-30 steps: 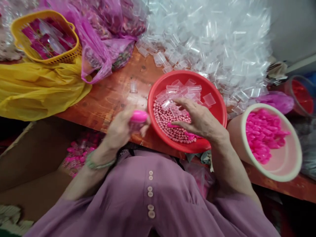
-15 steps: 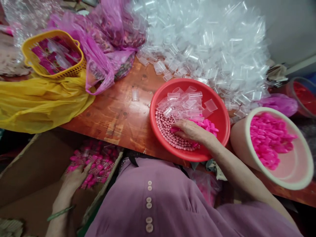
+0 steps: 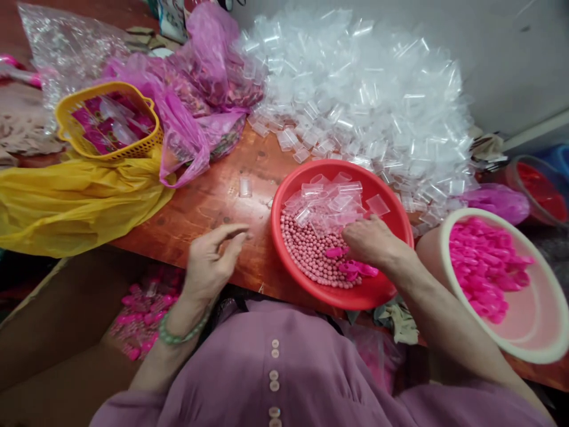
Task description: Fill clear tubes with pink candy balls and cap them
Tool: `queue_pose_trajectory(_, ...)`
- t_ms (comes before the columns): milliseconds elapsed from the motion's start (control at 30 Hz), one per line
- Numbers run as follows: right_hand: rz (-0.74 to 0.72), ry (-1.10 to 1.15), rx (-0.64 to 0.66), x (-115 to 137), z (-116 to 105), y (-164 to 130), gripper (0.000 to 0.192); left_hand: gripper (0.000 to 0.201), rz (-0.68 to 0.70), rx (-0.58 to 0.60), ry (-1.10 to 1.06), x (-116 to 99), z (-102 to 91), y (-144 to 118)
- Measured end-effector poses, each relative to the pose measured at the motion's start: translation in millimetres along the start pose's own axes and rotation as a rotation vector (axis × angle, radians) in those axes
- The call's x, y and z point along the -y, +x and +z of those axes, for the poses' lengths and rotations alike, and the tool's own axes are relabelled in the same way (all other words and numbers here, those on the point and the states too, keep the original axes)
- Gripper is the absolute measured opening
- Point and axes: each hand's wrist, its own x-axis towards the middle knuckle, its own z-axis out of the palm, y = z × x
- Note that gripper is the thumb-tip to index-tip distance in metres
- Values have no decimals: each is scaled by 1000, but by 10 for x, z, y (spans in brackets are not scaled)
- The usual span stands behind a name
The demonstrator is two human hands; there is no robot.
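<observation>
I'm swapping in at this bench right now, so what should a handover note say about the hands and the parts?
Left hand: empty, fingers loosely curled, over the table edge beside the red bowl.
Right hand: inside the red bowl, fingers down among the clear tubes; whether it grips one cannot be told.
Parts: pink beads and a few pink caps lie in the red bowl; more caps fill the cream bowl; a large pile of tubes sits behind.
Done: capped pieces lie in the cardboard box at lower left.
Left: the big pile of tubes is unfilled.
</observation>
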Motion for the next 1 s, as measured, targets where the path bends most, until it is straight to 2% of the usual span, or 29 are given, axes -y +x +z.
queue_pose_trajectory(100,-59,-163,217,154,-66,238,13,25,281,-52,-11,-56,362,236)
queue_pose_trajectory(167,-167,-196,183,279,-40,434,21,31,385,-93,-20,-6,569,345)
queue_pose_trajectory(267,-306,-246,158,350,83,645,30,39,415,-88,-16,146,792,418)
queue_pose_trajectory(433,-390,-241,220,275,196,705,29,41,416,-58,-31,321,917,412)
queue_pose_trajectory(667,-377,-251,312,387,139,686,30,44,384,-68,-109,320,967,420)
queue_pose_trajectory(767,-305,-77,277,297,97,641,25,42,361,-73,-150,317,983,405)
queue_pose_trajectory(933,-315,592,149,136,80,536,30,42,347,-89,-204,324,992,394)
queue_pose_trajectory(1000,-265,798,151,130,100,508,31,42,343,-89,-214,334,999,396)
